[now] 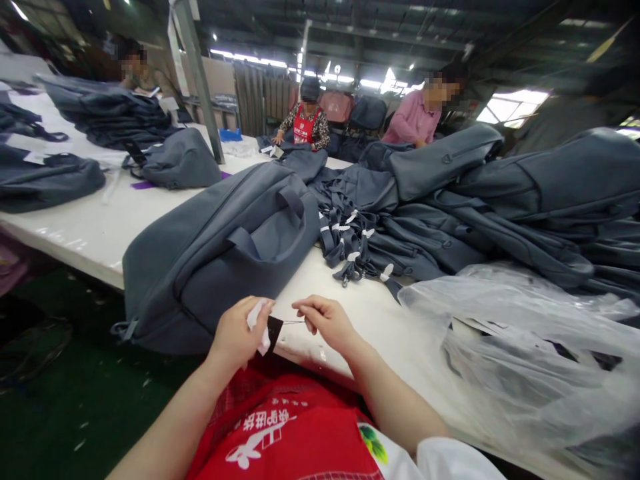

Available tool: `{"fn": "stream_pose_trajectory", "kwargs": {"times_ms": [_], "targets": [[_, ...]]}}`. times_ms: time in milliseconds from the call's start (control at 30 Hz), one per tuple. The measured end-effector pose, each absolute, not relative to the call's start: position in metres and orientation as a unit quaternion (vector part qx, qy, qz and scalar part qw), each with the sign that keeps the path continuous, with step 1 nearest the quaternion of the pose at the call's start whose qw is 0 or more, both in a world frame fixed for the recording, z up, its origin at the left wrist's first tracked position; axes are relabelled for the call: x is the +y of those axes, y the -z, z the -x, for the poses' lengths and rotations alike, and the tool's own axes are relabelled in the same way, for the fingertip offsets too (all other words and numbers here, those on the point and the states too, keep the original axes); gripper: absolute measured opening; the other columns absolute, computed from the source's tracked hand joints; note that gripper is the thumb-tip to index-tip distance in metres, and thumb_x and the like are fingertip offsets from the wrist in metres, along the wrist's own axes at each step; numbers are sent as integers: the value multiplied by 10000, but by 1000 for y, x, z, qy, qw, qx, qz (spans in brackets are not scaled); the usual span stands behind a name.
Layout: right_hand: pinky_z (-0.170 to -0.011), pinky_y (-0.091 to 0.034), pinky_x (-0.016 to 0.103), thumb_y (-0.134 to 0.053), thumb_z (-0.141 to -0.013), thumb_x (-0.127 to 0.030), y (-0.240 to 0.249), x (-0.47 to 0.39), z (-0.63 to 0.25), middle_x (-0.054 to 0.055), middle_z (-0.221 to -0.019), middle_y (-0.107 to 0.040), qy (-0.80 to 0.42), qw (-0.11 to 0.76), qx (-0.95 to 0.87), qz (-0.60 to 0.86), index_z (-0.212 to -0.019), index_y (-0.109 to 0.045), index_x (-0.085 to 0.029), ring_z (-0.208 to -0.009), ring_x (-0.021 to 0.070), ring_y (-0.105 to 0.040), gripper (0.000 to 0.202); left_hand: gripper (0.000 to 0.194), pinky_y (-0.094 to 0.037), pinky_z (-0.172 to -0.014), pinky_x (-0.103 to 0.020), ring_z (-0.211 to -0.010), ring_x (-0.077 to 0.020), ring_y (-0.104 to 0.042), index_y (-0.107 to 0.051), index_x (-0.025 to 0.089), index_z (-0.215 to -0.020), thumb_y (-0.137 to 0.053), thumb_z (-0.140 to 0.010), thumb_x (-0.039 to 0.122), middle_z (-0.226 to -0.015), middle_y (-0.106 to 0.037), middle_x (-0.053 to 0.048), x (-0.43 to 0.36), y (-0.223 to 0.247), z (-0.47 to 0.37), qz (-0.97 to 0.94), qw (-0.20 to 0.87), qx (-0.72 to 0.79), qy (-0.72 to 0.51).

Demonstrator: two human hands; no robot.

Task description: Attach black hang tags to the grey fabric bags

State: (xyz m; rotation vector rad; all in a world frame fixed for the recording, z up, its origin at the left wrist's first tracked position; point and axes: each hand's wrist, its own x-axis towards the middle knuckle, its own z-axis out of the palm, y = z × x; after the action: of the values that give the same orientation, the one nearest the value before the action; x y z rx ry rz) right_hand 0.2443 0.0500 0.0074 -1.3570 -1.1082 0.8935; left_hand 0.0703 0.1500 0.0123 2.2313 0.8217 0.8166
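Observation:
My left hand is closed around a crumpled white paper or cloth and a black hang tag. From the tag a thin dark string runs across to my right hand, whose fingers are pinched on its end. Just beyond my hands a dark blue-grey bag lies on the white table, its two handles facing right. Whatever else sits inside my left palm is hidden.
Bundled straps with white wraps lie right of the bag. Piled bags cover the right side, with clear plastic bags in front. A metal post rises at left. Several co-workers stand beyond, one in a red apron.

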Motion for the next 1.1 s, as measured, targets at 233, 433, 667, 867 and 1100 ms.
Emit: {"fn": "stream_pose_trajectory", "kwargs": {"times_ms": [233,433,667,867,1100], "targets": [[-383,-220,186,-723,-741,-368,-21,72,-252,-2,-730,-585,-487,726,-231,428,-946,-722,-157,-444,21,-350,294,141,-475,-782,-260,-836,-163,-634,-609,197,-934,-502,-880,271,-912,-693,-19,147,-32,-54,-827,473,238,-187],[-384,-226,174,-751,-713,-323,-25,94,-238,2,-700,-594,-505,738,-205,398,-919,-725,-150,-464,30,-369,271,150,-461,-786,-254,-837,-164,-629,-617,182,-901,-493,-893,266,-885,-687,-30,144,-32,-41,-814,514,217,-162],[-392,-241,163,-765,-704,-314,-24,114,-222,-1,-699,-596,-528,721,-207,397,-941,-720,-132,-466,24,-381,302,180,-467,-786,-271,-834,-186,-624,-644,147,-897,-563,-869,306,-871,-686,-69,149,-34,-20,-740,615,206,-177],[-382,-279,148,-699,-777,-383,-22,123,-193,7,-739,-623,-574,646,-292,410,-965,-714,-140,-448,16,-423,307,281,-488,-712,-277,-757,-199,-640,-675,125,-822,-622,-834,400,-812,-705,-100,141,-40,1,-688,686,194,-134],[-378,-385,168,-723,-693,-355,-21,172,-168,61,-929,-658,-535,625,-339,456,-1091,-595,-158,-652,133,-625,462,347,-467,-653,-229,-700,-166,-624,-675,157,-744,-578,-843,475,-733,-692,-53,159,-78,43,-664,526,408,-341]]}}
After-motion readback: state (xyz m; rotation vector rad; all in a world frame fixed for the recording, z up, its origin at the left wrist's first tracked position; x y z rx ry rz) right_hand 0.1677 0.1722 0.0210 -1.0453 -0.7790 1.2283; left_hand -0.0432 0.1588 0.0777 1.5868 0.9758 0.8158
